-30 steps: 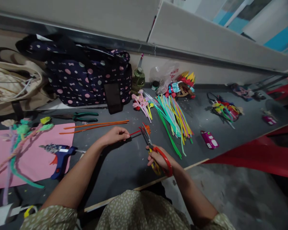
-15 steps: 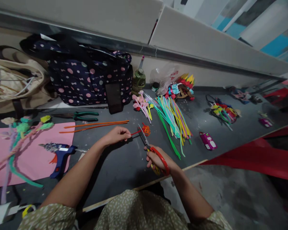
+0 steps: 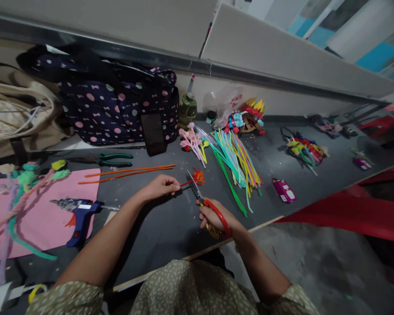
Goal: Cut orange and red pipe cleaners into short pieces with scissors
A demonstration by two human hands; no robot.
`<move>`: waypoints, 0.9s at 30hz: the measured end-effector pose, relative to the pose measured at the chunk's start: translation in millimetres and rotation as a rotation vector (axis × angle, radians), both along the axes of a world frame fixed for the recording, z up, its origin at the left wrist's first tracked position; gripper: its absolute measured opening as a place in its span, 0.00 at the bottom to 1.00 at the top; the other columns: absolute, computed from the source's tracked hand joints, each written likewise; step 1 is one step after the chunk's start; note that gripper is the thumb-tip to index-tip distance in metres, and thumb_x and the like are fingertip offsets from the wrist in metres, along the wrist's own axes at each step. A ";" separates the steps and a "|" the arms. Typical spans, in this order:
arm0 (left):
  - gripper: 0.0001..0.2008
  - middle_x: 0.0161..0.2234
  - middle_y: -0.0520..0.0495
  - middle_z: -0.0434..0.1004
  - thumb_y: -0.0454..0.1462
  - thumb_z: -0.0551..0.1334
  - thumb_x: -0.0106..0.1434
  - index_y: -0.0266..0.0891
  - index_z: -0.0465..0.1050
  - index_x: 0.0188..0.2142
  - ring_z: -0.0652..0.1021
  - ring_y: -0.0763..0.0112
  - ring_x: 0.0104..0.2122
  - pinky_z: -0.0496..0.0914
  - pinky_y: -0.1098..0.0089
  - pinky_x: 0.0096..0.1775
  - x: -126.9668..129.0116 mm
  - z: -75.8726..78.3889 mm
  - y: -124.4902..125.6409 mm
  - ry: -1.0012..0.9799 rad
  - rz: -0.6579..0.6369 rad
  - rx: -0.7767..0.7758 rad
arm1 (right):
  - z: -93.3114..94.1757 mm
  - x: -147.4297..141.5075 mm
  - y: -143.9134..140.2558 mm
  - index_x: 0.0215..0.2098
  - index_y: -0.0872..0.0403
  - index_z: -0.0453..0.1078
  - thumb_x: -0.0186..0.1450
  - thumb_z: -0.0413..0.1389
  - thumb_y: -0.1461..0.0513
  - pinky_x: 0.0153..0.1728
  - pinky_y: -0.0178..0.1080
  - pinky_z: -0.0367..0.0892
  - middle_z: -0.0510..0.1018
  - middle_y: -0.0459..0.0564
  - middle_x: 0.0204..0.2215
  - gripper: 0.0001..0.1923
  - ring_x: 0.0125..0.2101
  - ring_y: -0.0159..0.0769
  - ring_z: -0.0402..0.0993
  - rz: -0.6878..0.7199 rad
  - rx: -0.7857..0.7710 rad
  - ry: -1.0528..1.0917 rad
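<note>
Two hands busy on my feed. Left hand (image 3: 164, 184) is narrow, thumb and fingertips pinching a short red stem (image 3: 185, 183) whose free end points at the right hand (image 3: 214, 215). Right hand is closed round the handles of the scissors (image 3: 201, 198), blades reaching ahead of it to that free end — from here I can't tell whether they are biting.

Progress, as I judge it: cutting is partly done. A small heap of orange and red snippets (image 3: 199, 176) lies just past the blades, ahead of the right hand; the red stem is short, so I log it as mostly used up, with a little left to cut. Two long orange stems (image 3: 128, 171) lie whole, ahead and left of the left hand — uncut as far as I see. Right of the snippets, ahead of the right hand, a big bundle of coloured stems (image 3: 238, 159) also looks unused.

Made-up pieces already sit around: pink flowers (image 3: 191, 140) beyond the snippets, ahead of both hands, and a green flower (image 3: 26, 177) far left of the left hand. Glue gun (image 3: 82, 223) lies beside the left forearm, untouched; I see no gluing on the snippets.
</note>
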State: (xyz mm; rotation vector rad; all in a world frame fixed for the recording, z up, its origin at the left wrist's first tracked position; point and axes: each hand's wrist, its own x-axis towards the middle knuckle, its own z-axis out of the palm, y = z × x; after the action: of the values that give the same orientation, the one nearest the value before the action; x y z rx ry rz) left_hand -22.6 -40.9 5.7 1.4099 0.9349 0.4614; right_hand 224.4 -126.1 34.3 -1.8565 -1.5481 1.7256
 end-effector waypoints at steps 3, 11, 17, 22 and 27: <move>0.20 0.23 0.49 0.73 0.51 0.63 0.58 0.33 0.75 0.31 0.67 0.76 0.22 0.58 0.74 0.25 1.0 -0.3 0.0 0.004 -0.002 -0.012 | -0.4 -0.7 0.5 0.52 0.53 0.64 0.66 0.48 0.58 0.16 0.27 0.64 0.72 0.43 0.26 0.17 0.20 0.31 0.76 -0.008 -0.007 0.007; 0.20 0.23 0.50 0.72 0.50 0.63 0.59 0.33 0.75 0.32 0.66 0.77 0.21 0.57 0.74 0.25 1.6 0.2 0.4 0.012 -0.010 -0.021 | -1.2 -1.6 1.1 0.51 0.53 0.64 0.65 0.50 0.58 0.15 0.27 0.62 0.73 0.43 0.25 0.17 0.17 0.30 0.73 -0.042 -0.014 -0.012; 0.19 0.22 0.50 0.71 0.50 0.62 0.60 0.33 0.75 0.32 0.65 0.77 0.21 0.56 0.74 0.25 1.9 -0.3 1.7 0.011 -0.020 -0.005 | -4.7 0.2 2.2 0.52 0.53 0.64 0.66 0.49 0.58 0.15 0.29 0.64 0.71 0.42 0.25 0.17 0.16 0.31 0.73 -0.032 -0.003 0.010; 0.20 0.23 0.50 0.70 0.50 0.61 0.60 0.33 0.75 0.33 0.66 0.77 0.22 0.56 0.74 0.25 1.0 -3.9 2.7 0.025 -0.028 0.002 | -3.0 -0.6 3.4 0.52 0.52 0.65 0.66 0.49 0.57 0.14 0.31 0.64 0.71 0.42 0.25 0.18 0.15 0.31 0.71 -0.028 -0.012 0.014; 0.21 0.22 0.50 0.70 0.51 0.62 0.60 0.33 0.75 0.31 0.65 0.77 0.21 0.56 0.74 0.25 1.5 -5.0 3.5 0.030 -0.026 0.002 | -1.2 -1.1 4.8 0.52 0.52 0.65 0.66 0.49 0.56 0.14 0.31 0.65 0.71 0.42 0.25 0.17 0.14 0.29 0.69 -0.040 -0.032 0.013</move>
State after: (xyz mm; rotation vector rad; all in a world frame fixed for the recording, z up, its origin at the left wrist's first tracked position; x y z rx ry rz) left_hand -21.1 -37.4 0.7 1.4327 0.9394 0.4237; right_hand 223.4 -121.3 33.0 -1.8745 -1.4773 1.7517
